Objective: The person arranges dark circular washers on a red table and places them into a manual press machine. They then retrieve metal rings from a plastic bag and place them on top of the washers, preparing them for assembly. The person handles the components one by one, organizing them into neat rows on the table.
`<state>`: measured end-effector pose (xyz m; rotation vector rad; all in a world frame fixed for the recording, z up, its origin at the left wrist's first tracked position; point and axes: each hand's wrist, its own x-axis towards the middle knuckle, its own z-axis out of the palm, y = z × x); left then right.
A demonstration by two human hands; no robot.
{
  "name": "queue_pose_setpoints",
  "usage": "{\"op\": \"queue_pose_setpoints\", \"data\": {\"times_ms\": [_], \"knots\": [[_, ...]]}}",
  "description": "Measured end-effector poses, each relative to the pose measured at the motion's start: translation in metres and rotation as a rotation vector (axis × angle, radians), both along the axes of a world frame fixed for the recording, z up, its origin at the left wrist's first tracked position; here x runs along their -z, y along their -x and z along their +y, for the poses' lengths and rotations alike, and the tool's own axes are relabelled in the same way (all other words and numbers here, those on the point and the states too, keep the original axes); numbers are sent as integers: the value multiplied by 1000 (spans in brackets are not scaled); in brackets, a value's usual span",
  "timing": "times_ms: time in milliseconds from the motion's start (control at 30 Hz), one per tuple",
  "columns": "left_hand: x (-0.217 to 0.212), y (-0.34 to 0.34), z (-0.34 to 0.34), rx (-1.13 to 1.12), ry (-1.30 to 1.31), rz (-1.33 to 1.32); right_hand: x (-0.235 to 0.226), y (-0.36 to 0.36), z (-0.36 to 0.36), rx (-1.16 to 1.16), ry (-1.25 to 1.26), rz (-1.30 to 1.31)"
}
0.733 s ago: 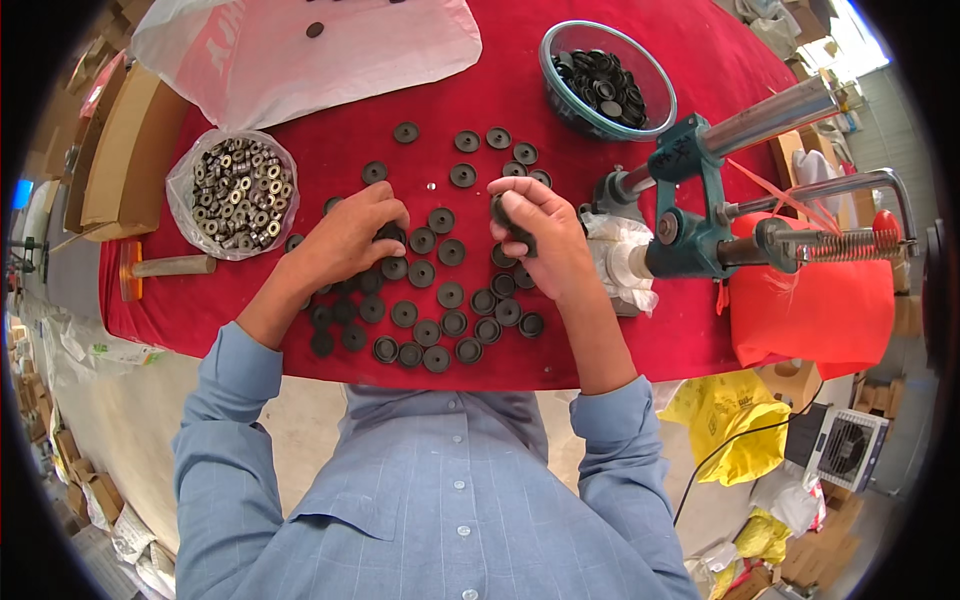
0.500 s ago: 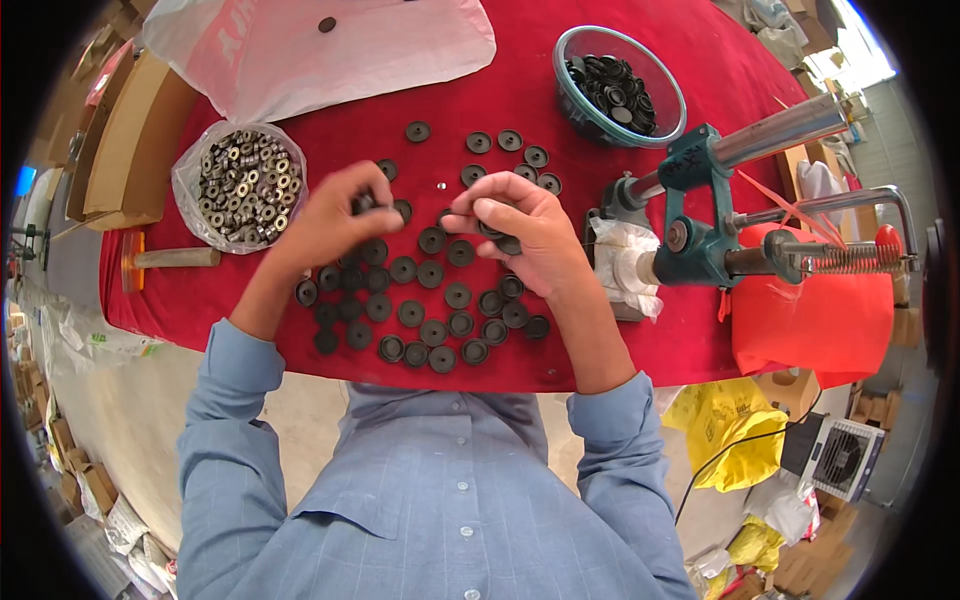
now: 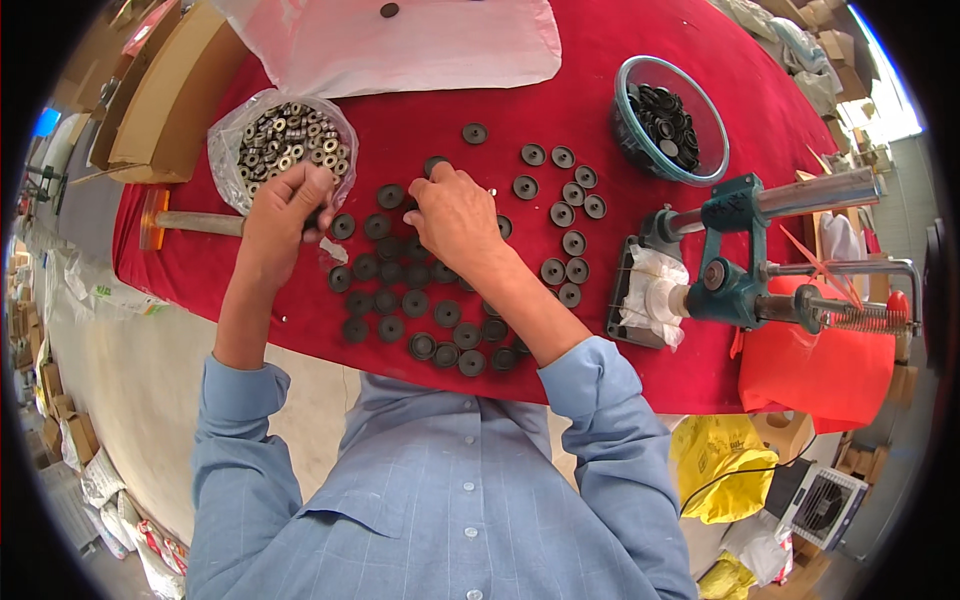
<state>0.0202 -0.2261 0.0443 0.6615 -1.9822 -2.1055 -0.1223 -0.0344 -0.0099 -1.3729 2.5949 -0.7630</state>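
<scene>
Discs [image 3: 389,328], matte black, round and rimmed with a small central hole, lie spread over a red cloth-covered table [image 3: 560,90], most of them clustered between its middle and its near edge, as a person in a blue button-front shirt [image 3: 430,500] works with both bare hands. The left hand [image 3: 285,212], beside a clear plastic bag [image 3: 225,155] of silver metal rings [image 3: 290,140] near the left edge, is closed, thumb against fingers, on a small dark piece [image 3: 313,218] that is mostly hidden. The right hand [image 3: 455,222] bends its fingers down among the discs at mid-table, one disc showing just beyond its knuckles; whether it grasps anything cannot be told from this angle. A wooden-handled hammer with an orange head [image 3: 200,222] lies at the left edge, near a long brown cardboard box [image 3: 185,100] at the far left corner. A white-and-pink plastic sheet [image 3: 430,60] covers part of the far edge. Toward the right edge sit a clear round bowl [image 3: 625,120] of black pieces [image 3: 665,125] and a teal metal press [image 3: 735,272].
</scene>
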Motion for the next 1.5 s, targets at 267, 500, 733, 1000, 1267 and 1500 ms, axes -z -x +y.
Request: {"op": "queue_pose_setpoints", "data": {"times_ms": [267, 500, 733, 1000, 1267, 1500], "knots": [[30, -11, 37, 304, 845, 35, -9, 16, 12, 47, 313, -505], [42, -5, 29, 457, 1097, 74, -52, 23, 57, 117, 777, -1786], [42, -5, 24, 407, 816, 51, -28, -17, 48, -16, 431, -1236], [39, -39, 18, 114, 300, 91, -10, -53, 39, -139, 95, -109], [30, -89, 33, -164, -576, 56, -12, -49, 35, -83, 122, -587], [51, -103, 46, -251, -500, -2, -27, -29, 54, -7, 603, -1770]]}}
